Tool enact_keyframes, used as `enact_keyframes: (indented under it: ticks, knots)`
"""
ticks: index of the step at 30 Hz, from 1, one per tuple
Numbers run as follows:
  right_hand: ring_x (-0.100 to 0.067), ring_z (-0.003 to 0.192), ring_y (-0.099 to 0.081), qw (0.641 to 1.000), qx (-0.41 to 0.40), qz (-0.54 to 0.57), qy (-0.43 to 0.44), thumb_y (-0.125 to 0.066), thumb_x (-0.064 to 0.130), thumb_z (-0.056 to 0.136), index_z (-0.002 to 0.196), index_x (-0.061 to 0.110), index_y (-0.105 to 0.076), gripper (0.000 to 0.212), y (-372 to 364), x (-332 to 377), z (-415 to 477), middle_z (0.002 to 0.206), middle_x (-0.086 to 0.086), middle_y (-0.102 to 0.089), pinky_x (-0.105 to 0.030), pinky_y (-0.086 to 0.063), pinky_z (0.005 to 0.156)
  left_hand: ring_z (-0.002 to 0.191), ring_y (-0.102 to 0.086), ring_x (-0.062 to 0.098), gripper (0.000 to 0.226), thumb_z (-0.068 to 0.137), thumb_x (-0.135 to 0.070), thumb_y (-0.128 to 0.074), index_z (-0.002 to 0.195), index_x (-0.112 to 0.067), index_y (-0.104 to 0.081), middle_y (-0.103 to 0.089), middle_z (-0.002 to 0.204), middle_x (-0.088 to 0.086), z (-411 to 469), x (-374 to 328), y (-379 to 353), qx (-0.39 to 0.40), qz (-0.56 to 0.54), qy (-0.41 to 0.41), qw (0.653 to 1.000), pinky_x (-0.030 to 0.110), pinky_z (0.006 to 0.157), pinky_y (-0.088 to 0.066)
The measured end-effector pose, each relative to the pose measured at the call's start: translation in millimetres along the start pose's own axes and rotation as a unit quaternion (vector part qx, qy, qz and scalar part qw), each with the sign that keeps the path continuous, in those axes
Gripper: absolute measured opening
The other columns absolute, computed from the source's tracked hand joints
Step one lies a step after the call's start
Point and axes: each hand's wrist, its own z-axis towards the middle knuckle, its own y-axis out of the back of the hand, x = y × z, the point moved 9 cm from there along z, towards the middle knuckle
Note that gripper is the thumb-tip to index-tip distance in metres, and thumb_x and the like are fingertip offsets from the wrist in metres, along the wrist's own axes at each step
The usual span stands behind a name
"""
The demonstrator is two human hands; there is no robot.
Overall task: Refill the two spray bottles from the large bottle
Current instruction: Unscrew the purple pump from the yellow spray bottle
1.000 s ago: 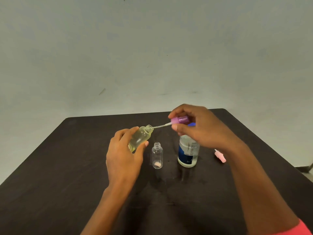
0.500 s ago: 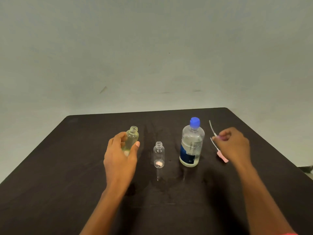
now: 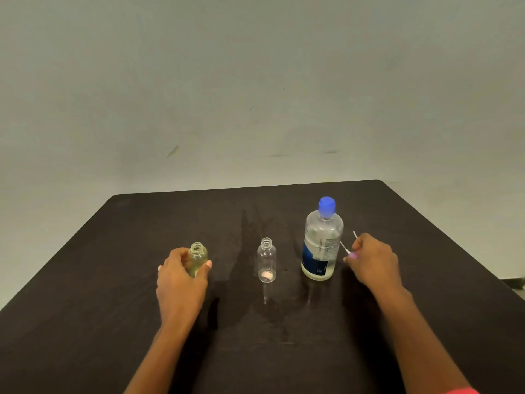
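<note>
A small bottle with yellowish liquid (image 3: 198, 258) stands uncapped on the dark table (image 3: 113, 280), and my left hand (image 3: 181, 282) grips it with thumb and fingers curled round its body. To its right a clear small bottle (image 3: 266, 261) stands uncapped and apart from both hands. The large bottle (image 3: 322, 245) with a blue cap stands further right, part full. Just right of it, my right hand (image 3: 373, 264) pinches a purple spray head (image 3: 353, 255) low over the table, its white tube (image 3: 344, 247) pointing at the large bottle. A second white tube (image 3: 355, 234) sticks out behind my fingers, its head hidden.
The tabletop shows wet streaks (image 3: 250, 223) between the two small bottles. The table's far edge (image 3: 255, 187) meets a plain grey wall, and its right edge (image 3: 454, 243) slants close to my right hand.
My right hand pulled the purple spray head out of the yellowish bottle and carried it right, down beside the large bottle. My left hand set that bottle upright on the table.
</note>
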Motion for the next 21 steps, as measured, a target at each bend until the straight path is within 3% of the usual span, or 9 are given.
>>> enact_keyframes:
  ticks: [3, 6, 9, 18, 21]
  knots:
    - [-0.024, 0.088, -0.057, 1.0, 0.015, -0.004, -0.008, -0.07, 0.018, 0.08, 0.097, 0.012, -0.056, 0.023, -4.0, -3.5, -0.2, 0.097, -0.007, -0.062, -0.033, -0.045, 0.075, 0.108, -0.051, 0.025, 0.029, 0.079, -0.028, -0.071, 0.098, -0.022, -0.05, -0.057, 0.097, -0.004, 3.3, 8.9, 2.7, -0.009, 0.007, 0.01, 1.0, 0.046, 0.095, -0.04]
    - [-0.024, 0.089, -0.057, 1.0, 0.022, -0.005, -0.018, -0.071, 0.019, 0.081, 0.1, 0.012, -0.055, 0.026, -6.2, -5.9, -0.2, 0.099, -0.008, -0.062, -0.034, -0.045, 0.076, 0.094, -0.049, 0.018, 0.028, 0.079, -0.028, -0.071, 0.097, -0.02, -0.051, -0.055, 0.092, -0.005, 8.0, 12.9, 7.8, -0.024, 0.02, 0.004, 1.0, 0.052, 0.103, -0.034]
    - [-0.023, 0.088, -0.056, 0.999, 0.023, -0.013, -0.02, -0.07, 0.021, 0.081, 0.102, 0.012, -0.055, 0.027, -5.5, -5.9, -0.9, 0.1, -0.008, -0.062, -0.032, -0.043, 0.074, 0.087, -0.052, 0.016, 0.031, 0.079, -0.03, -0.071, 0.101, -0.018, -0.053, -0.058, 0.093, -0.003, 13.1, 17.5, 10.9, -0.034, 0.044, 0.003, 0.998, 0.054, 0.1, -0.036]
    - [-0.02, 0.092, -0.059, 1.0, 0.02, 0.016, -0.016, -0.074, 0.024, 0.079, 0.107, 0.016, -0.057, 0.034, 5.4, 1.0, 0.5, 0.102, -0.004, -0.063, -0.034, -0.049, 0.081, 0.099, -0.058, 0.02, 0.044, 0.076, -0.037, -0.072, 0.111, -0.019, -0.052, -0.063, 0.107, 0.0, 13.8, 22.0, 10.5, -0.04, 0.059, -0.01, 0.997, 0.049, 0.093, -0.042]
    - [-0.019, 0.093, -0.059, 0.999, -0.017, 0.043, 0.009, -0.07, 0.025, 0.082, 0.105, 0.017, -0.058, 0.027, 20.3, 11.4, 2.0, 0.103, -0.002, -0.064, -0.029, -0.044, 0.077, 0.11, -0.054, 0.023, 0.067, 0.07, -0.049, -0.073, 0.123, -0.019, -0.045, -0.058, 0.119, 0.004, 11.3, 16.2, 13.3, -0.061, 0.054, -0.024, 0.996, 0.054, 0.099, -0.037]
